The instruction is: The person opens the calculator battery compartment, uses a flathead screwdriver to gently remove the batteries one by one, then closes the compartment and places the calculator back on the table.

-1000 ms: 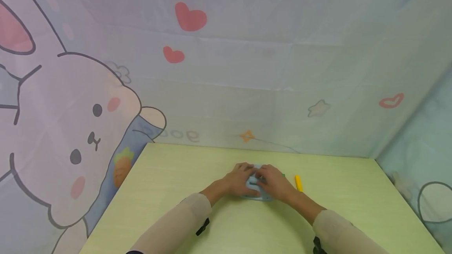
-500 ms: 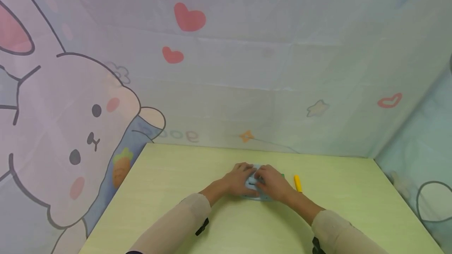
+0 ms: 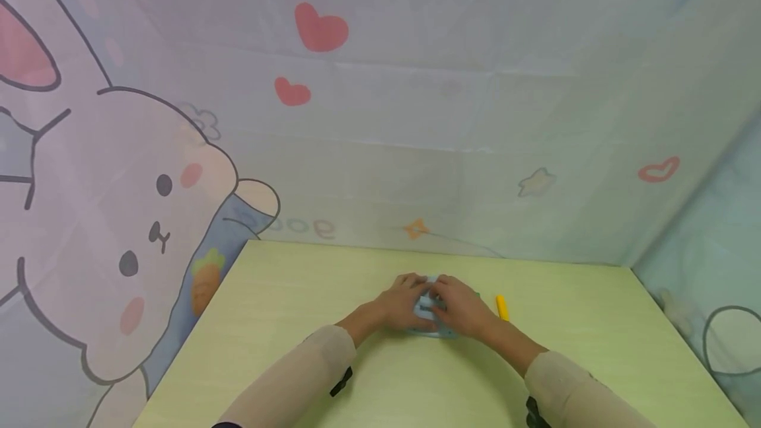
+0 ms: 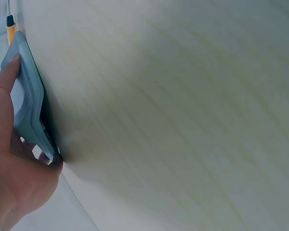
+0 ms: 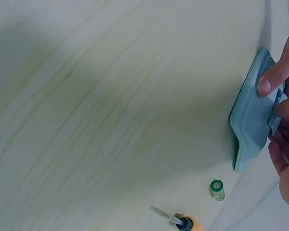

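A flat light blue plastic device (image 3: pixel 425 312) with a dark slot in its face lies tilted between both hands near the table's middle. My left hand (image 3: pixel 402 304) grips its left side, with the thumb along the near part and fingers round the far edge. My right hand (image 3: pixel 466 308) has its fingertips bent over the slot. In the right wrist view those fingers pinch a small light blue cover piece (image 5: pixel 275 121) standing up from the device, partly hidden behind them. The left thumb (image 5: pixel 272 82) presses on the device's face there.
Right of the device, a screwdriver (image 3: pixel 502 308) with a yellow handle lies on the pale wood table (image 3: pixel 333 276). Its metal blade (image 5: pixel 164 214) shows in the right wrist view. A green battery (image 5: pixel 217 190) lies between it and the device. A printed cloth (image 3: pixel 380 150) hangs behind the table.
Both hands stay at the same place on the device. The right fingertips shift very slightly over the slot.
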Demonstrator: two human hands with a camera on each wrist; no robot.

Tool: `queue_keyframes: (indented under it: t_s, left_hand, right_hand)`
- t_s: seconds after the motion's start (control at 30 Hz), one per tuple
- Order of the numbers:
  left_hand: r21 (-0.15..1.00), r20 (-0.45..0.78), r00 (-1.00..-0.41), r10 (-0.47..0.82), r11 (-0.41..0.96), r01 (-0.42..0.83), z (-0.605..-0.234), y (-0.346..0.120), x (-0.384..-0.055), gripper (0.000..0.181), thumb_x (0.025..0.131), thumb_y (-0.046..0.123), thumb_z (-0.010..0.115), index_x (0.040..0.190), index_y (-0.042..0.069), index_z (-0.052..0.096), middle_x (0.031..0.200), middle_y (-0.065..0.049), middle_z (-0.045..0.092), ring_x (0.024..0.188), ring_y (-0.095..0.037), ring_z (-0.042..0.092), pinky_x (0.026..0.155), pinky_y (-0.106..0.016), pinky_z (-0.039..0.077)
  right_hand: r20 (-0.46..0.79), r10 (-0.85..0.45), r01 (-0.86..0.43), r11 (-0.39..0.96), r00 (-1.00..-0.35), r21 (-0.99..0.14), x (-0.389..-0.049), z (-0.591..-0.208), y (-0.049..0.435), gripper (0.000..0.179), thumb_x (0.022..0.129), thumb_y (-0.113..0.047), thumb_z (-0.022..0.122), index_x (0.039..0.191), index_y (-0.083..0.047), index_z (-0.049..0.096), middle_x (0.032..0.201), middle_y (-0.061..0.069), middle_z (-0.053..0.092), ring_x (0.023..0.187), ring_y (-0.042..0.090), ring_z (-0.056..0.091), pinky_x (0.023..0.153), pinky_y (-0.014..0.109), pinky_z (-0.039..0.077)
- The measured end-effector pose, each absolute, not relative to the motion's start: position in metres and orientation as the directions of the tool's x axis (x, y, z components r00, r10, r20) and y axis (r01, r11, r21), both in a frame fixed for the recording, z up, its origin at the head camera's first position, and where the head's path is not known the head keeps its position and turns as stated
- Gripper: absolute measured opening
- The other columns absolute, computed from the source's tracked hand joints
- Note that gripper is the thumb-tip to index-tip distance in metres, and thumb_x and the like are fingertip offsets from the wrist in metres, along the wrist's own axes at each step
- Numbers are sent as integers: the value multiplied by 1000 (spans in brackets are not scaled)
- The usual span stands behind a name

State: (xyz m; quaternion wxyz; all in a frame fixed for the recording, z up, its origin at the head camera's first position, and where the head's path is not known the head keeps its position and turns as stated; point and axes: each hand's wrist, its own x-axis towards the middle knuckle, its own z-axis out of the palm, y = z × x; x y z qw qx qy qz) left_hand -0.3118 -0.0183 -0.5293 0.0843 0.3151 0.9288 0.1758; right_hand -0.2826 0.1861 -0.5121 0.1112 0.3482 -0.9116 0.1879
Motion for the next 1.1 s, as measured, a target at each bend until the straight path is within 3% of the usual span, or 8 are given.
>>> queue_keyframes:
  t_s: [0.27, 0.47, 0.67, 0.83, 1.1]
  left_hand:
    - [382, -52, -789, 613, 742, 551, -527, -19, -311, 87, 93, 65, 71, 165, 27, 40, 171, -4, 29, 158, -31, 21, 112, -56, 44]
    - [384, -66, -790, 610, 746, 544, -526, -19, -309, 88, 94, 66, 71, 165, 24, 40, 172, -3, 28, 159, -30, 19, 114, -55, 43]
    - [382, -65, -789, 610, 746, 545, -527, -18, -309, 88, 94, 66, 70, 165, 24, 40, 172, -2, 28, 159, -30, 19, 114, -54, 43]
    - [383, -58, -786, 615, 741, 551, -526, -19, -309, 87, 94, 66, 70, 164, 24, 42, 171, -3, 29, 159, -30, 20, 114, -54, 43]
    - [371, -54, -781, 623, 738, 563, -528, -18, -310, 89, 94, 66, 70, 165, 22, 40, 171, -3, 30, 158, -30, 21, 114, -52, 43]
  right_hand:
    - [327, -673, -739, 659, -663, -142, -285, -512, 189, 20, 92, -3, 78, 110, 1, 72, 103, 7, 66, 101, 27, 63, 86, 42, 56]
    - [312, -653, -717, 675, -690, -174, -286, -511, 188, 37, 91, -2, 79, 127, 3, 71, 102, 7, 67, 95, 24, 62, 81, 40, 55]
    - [311, -635, -700, 690, -707, -183, -283, -509, 186, 37, 90, 0, 79, 127, 4, 71, 100, 8, 67, 94, 24, 61, 82, 39, 56]
    - [325, -656, -722, 677, -681, -144, -283, -509, 186, 40, 90, -1, 81, 128, 3, 70, 99, 6, 66, 93, 23, 61, 81, 38, 56]
    - [328, -702, -758, 647, -632, -78, -283, -509, 190, 16, 90, -1, 81, 104, 0, 72, 98, 6, 67, 92, 24, 61, 79, 36, 55]
